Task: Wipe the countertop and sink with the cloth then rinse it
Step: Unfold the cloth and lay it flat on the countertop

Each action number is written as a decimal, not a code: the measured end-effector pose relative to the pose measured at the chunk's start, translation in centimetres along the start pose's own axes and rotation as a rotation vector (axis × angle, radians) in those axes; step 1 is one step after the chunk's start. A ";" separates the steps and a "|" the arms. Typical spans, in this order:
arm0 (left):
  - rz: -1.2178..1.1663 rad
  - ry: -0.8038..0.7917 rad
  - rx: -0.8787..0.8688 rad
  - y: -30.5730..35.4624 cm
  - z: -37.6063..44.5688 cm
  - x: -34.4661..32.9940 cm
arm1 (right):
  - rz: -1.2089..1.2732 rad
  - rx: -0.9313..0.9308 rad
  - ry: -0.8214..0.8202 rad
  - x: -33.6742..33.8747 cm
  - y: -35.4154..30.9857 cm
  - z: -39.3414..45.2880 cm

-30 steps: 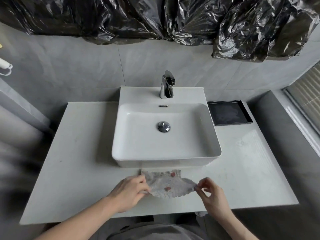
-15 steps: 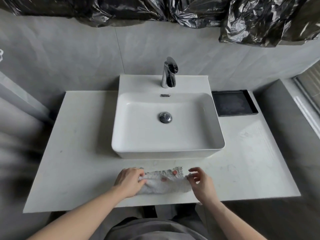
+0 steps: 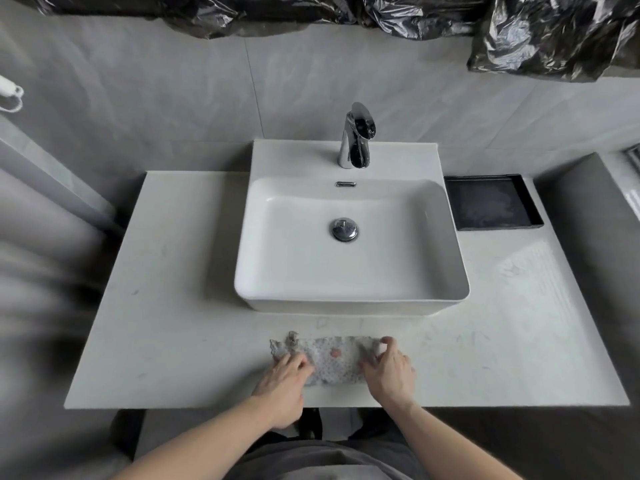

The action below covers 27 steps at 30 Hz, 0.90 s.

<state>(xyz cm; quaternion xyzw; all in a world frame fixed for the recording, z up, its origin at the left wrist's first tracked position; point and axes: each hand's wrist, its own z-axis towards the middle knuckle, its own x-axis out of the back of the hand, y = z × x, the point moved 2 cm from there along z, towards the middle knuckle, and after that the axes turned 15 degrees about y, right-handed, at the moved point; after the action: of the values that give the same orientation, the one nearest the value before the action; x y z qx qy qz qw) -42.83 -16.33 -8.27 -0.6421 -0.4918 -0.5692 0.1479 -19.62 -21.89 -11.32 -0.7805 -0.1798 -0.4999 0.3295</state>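
Cloth lies flat w/ long axis left-right, just near of sink; my left hand & right hand press its ends, fingers spread.

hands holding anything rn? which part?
The cloth, lying on the countertop in front of the sink. Left hand is on its left end, right hand on its right end; fingers bent onto it, true grip unclear.

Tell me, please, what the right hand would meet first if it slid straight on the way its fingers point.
Probably the sink's front wall; the right hand lies on the cloth, pointing that way.
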 end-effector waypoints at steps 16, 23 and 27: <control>-0.239 0.106 0.213 -2.7 -2.8 2.8 | 0.484 0.126 -0.313 1.1 -8.9 -4.0; -0.241 0.084 0.353 -4.3 -4.1 3.3 | 0.286 0.104 -0.121 -1.6 -7.5 -4.1; -0.247 0.121 0.359 -3.9 -4.4 3.4 | 0.202 0.004 -0.193 -2.4 -6.7 -3.5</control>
<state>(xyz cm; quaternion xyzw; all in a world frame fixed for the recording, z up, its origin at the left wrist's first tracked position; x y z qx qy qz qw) -48.97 -16.22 -5.33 -0.5048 -0.6505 -0.5237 0.2183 -27.05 -19.39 -10.27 -0.8383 -0.1323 -0.3866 0.3610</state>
